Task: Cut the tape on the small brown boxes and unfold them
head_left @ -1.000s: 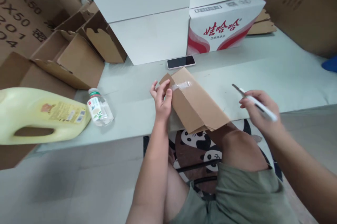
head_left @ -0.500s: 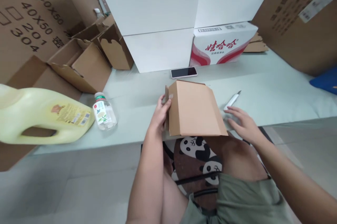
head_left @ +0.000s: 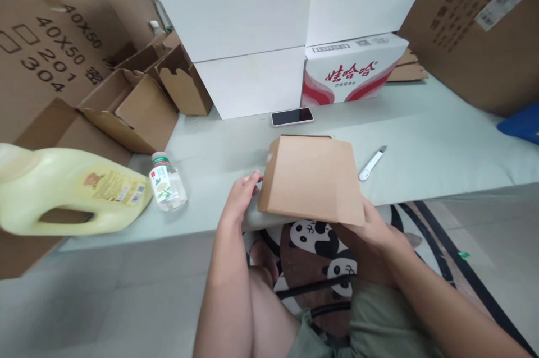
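Note:
A small brown cardboard box [head_left: 311, 178] sits tilted at the table's front edge, its right flap sticking out over the edge. My right hand [head_left: 377, 226] grips that box at its lower right corner, the fingers hidden beneath the flap. At the box's left side is my left hand [head_left: 242, 195], its thumb and fingers apart and the fingertips close to the cardboard; whether they touch it I cannot tell. Just right of the box lies a white utility knife [head_left: 371, 165] with its blade out.
A phone [head_left: 292, 116] lies behind the box, before white cartons [head_left: 252, 83] and a red-and-white carton [head_left: 353, 72]. On the left stand a clear bottle [head_left: 167, 183], a large yellow jug [head_left: 113, 189] and open cardboard boxes [head_left: 145, 114]. Something blue [head_left: 520, 123] is at far right.
My right hand has moved from beside the knife to the box's right corner and taken hold. My left hand has loosened and slid left and down. The box has turned and shifted slightly.

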Available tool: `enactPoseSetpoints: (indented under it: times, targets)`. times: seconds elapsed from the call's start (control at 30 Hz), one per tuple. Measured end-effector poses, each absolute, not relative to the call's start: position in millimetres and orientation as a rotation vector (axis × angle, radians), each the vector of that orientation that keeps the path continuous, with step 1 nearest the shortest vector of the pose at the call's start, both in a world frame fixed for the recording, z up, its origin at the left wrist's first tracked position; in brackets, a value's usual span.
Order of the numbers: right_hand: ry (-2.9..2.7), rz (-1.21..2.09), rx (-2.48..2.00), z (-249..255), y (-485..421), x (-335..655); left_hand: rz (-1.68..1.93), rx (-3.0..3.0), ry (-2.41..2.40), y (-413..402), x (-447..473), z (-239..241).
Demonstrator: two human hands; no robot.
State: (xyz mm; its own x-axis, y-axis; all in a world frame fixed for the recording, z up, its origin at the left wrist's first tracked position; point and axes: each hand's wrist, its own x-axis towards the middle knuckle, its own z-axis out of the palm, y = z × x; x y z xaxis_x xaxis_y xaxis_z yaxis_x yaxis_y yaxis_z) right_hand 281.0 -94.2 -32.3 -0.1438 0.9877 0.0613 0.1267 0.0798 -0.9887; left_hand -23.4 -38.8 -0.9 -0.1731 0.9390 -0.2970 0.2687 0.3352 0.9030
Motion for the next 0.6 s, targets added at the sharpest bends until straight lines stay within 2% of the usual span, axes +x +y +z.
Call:
enactPoseSetpoints:
  times: [0.17,0.3,0.43,0.6]
  targets:
    - [-1.347,0.993,-1.422,-29.3,-82.2,280.3,0.826,1.013,1.528,-36.5,-21.4,-3.8]
    - [-1.303,0.829,-1.556,-30.3,-77.8,283.4,1.055,1.185,1.386,-30.6,-14.7,-5.1]
    - [-1.283,0.844,-1.407,-31.6,-75.4,279.9,1.307,1.205,1.221,-28.1,-2.7,-4.7]
    - [-1.061,0.891,-1.316,-25.5,-68.3,273.8,1.259,1.281,1.021,-27.6,6.5,-4.7]
